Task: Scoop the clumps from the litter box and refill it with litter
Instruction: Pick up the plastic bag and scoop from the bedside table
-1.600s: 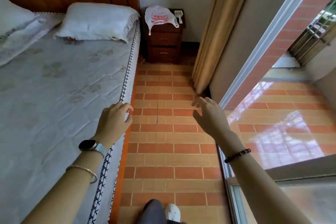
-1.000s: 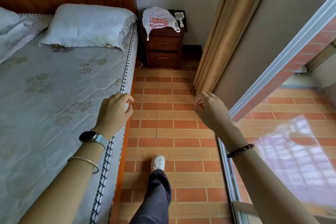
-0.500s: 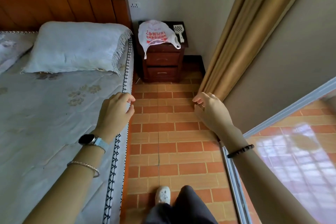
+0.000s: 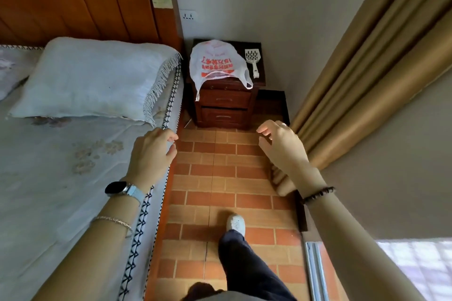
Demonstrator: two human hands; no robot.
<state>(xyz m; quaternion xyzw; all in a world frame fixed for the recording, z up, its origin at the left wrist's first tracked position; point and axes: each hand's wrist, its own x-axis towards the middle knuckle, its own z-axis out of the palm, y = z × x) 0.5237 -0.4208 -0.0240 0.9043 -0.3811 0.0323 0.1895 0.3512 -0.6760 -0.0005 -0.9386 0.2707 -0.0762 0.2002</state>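
A bed (image 4: 61,166) is seen left of the nightstand (image 4: 225,110), a tan curtain (image 4: 367,80) to its right. A white plastic bag (image 4: 215,63) is draped over the nightstand's top and front edge. The left hand (image 4: 151,154) and right hand (image 4: 281,146) are held before it, fingers loosely curled, nothing gripped. A white scoop (image 4: 253,60) is laid on its top, just right of the bag.

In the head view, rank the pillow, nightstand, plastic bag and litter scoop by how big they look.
1. pillow
2. nightstand
3. plastic bag
4. litter scoop
The plastic bag covers part of the nightstand, so those two look close.
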